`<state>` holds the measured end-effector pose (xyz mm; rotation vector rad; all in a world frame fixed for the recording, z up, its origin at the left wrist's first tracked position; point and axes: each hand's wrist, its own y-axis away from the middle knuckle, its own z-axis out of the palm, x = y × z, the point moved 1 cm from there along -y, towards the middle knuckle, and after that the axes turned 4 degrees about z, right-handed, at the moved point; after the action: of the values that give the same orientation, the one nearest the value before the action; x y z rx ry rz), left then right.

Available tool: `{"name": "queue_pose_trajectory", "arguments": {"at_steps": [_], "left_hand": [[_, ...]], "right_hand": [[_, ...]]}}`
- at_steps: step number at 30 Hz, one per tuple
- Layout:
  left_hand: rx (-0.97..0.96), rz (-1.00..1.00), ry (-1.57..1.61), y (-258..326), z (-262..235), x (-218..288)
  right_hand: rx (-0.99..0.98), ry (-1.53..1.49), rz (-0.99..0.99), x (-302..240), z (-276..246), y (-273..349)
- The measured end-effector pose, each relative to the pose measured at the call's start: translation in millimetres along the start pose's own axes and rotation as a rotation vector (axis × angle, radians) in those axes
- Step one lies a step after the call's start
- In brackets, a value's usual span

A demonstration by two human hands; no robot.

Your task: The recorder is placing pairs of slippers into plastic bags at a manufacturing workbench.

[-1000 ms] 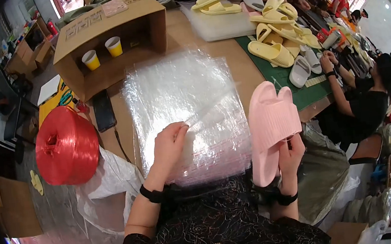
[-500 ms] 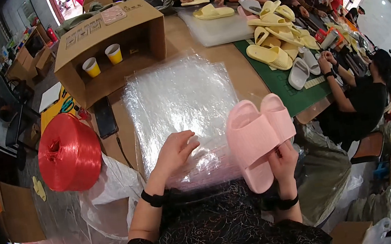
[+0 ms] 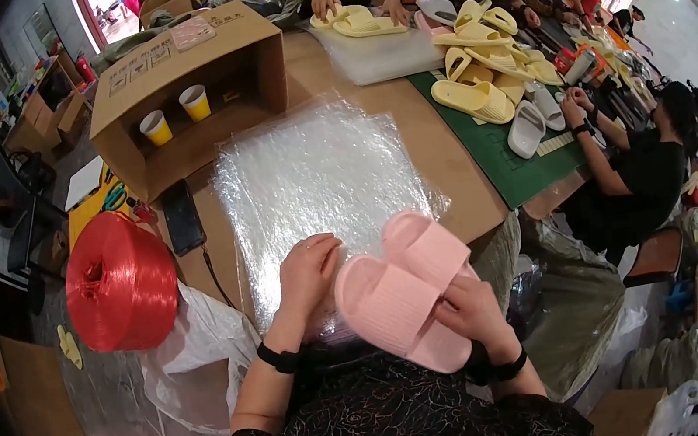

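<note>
My right hand (image 3: 472, 312) has its fingers clamped on the pink slippers (image 3: 407, 290) over the table edge; my left hand (image 3: 308, 272) lies flat, fingers apart, on the plastic bags (image 3: 317, 178). I judge the slick stack could slide.

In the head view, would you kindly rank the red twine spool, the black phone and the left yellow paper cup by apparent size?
1. Red twine spool, clearly largest.
2. Black phone.
3. Left yellow paper cup, smallest, though it sits farther away.
</note>
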<state>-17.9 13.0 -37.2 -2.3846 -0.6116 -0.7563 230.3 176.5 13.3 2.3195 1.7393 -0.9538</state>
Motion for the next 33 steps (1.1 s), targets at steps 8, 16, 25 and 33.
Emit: {"name": "queue_pose_trajectory", "arguments": {"at_steps": [8,16,25,33], "left_hand": [[0.118,0.143,-0.033,-1,-22,24],[0.073,0.336,0.056,5,-29,47],[-0.036,0.346,0.266,10,-42,47],[-0.195,0.300,0.464,15,-39,53]], "right_hand": [[-0.060,0.060,0.089,-11,15,-17],[0.025,0.085,0.057,-20,45,-56],[0.014,-0.005,-0.008,-20,74,-92],[-0.010,0.029,-0.032,-10,81,-103]]}}
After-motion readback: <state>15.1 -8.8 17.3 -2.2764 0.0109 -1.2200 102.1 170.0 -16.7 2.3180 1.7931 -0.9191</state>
